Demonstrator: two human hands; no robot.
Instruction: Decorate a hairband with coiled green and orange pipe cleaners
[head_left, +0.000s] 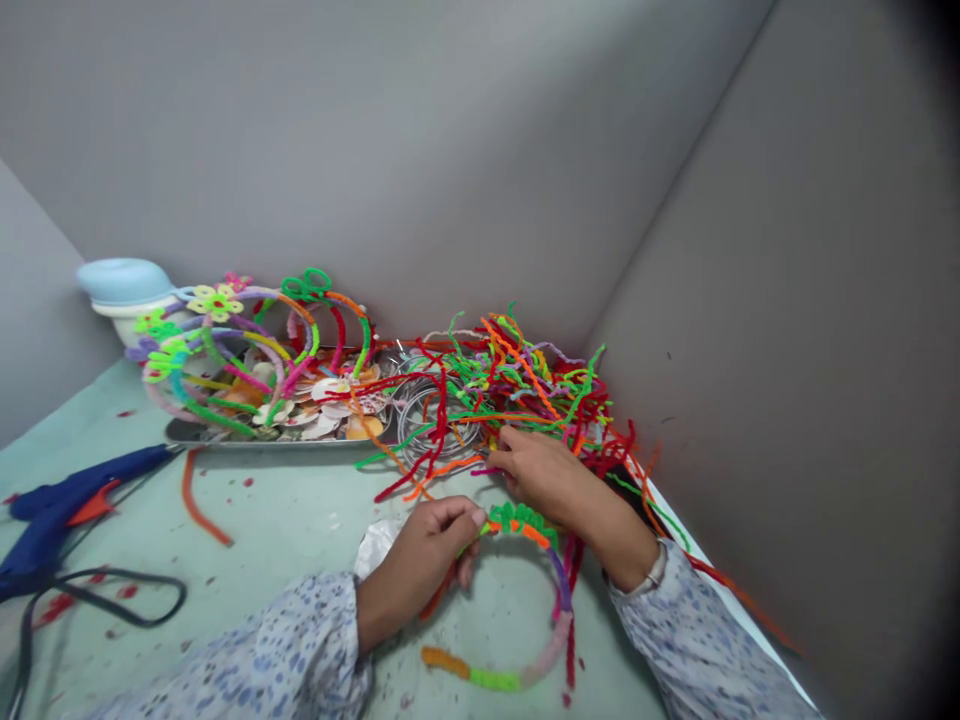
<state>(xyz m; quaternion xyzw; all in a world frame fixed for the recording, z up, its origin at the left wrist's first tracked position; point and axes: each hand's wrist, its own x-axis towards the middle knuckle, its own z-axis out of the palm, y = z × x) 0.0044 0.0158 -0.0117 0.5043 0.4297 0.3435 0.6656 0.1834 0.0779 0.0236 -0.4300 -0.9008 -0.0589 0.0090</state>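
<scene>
My left hand [435, 550] is closed on one side of a headband [561, 600] wound with coloured pipe cleaners in green, orange, purple, pink and yellow-green. A bumpy green pipe cleaner strip [521, 517] runs along the band's top, beside my thumb. The band's loose end hangs just over the table. Farther forward, my right hand [540, 472] is at the near edge of a heap of pipe cleaners [525, 375], its fingers bent together. What lies between those fingertips is too small to make out.
A metal tray [285, 445] holds several finished headbands [262, 340] and flat round pieces. Coiled wire [431, 420] lies beside it. At left are a blue glue gun [82, 500] with its cord and a white tub with a blue lid [127, 285]. Grey partitions enclose the table.
</scene>
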